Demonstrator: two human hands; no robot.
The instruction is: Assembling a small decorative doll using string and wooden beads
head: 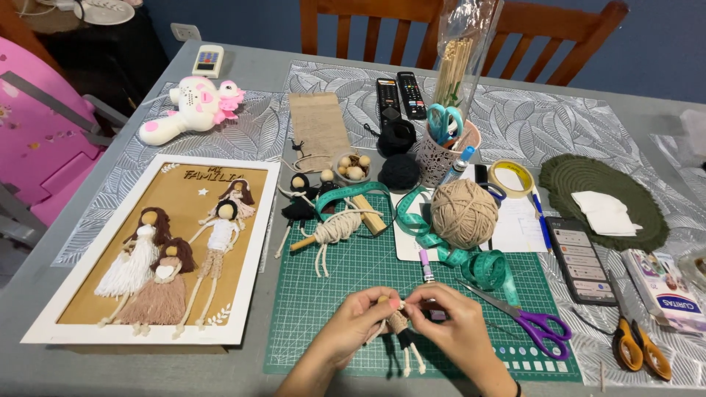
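Head view: a perforated pencil cup [434,158] holds blue-handled scissors [443,121] and a marker; a small clear bowl [353,167] holds wooden beads. Low on the green cutting mat [331,294], both hands meet. The left hand [358,321] and right hand [454,323] curl their fingertips closed around a small yarn doll [401,331], its cord legs dangling toward the mat's near edge.

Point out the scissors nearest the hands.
The purple-handled scissors, lying open on the green cutting mat just beside the right hand. The orange-handled pair lies farther right; the blue pair stands in the cup.
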